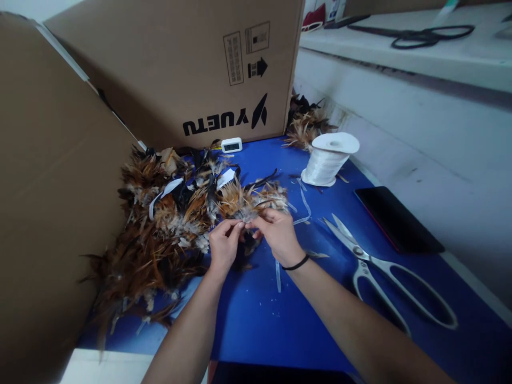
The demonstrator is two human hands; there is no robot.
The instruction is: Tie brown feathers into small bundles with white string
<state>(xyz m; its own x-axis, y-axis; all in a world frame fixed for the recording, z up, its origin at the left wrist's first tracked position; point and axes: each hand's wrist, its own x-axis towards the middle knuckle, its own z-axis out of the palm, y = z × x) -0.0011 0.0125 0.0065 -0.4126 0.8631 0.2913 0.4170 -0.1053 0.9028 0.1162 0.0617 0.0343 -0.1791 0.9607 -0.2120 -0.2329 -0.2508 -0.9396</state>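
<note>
Between my two hands is a bunch of brown and grey feathers [240, 200], fanned out away from me. My left hand [224, 242] pinches its near edge with thumb and forefinger. Close beside it, my right hand [278, 234], with a black band on the wrist, is closed on the same edge; its fingertips are partly hidden. A thin whitish ribbon [278, 274] hangs down onto the blue table below my right hand. To the left lies a large heap of brown, black and grey feathers [160, 240] with white paper slips in it.
Open metal scissors [362, 253] and a black phone [398, 218] lie at right. Behind them stands a spool of white ribbon [328, 160]. A cardboard box [160, 64] walls off the back; a small white digital display [231, 145] sits before it. Black scissors [424, 36] rest on a ledge.
</note>
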